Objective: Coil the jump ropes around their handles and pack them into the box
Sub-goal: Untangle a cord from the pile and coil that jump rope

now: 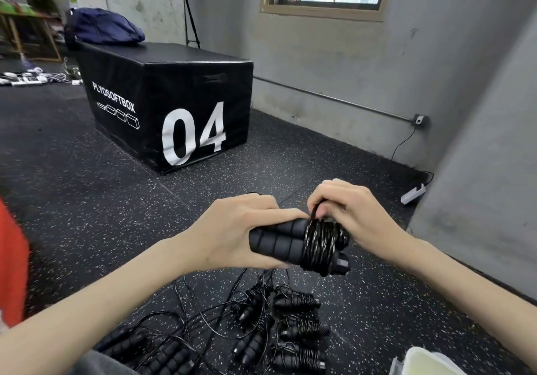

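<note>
My left hand (pixel 235 229) grips two black foam jump-rope handles (pixel 279 242) held side by side. A thick coil of black rope (pixel 319 244) is wound around their right ends. My right hand (pixel 345 209) pinches the rope end at the top of that coil. On the floor below lie several more jump ropes (pixel 296 328), some coiled on their handles, others loose with tangled cords (pixel 186 319). A pale container edge (pixel 427 363) shows at the bottom right; whether it is the box I cannot tell.
A black plyo box marked 04 (pixel 162 98) stands ahead on the speckled rubber floor, a blue bag (pixel 104 27) on top. Grey walls close off the right side, with a power strip (pixel 412 194) at their foot. A red object (pixel 11 261) is at the left edge.
</note>
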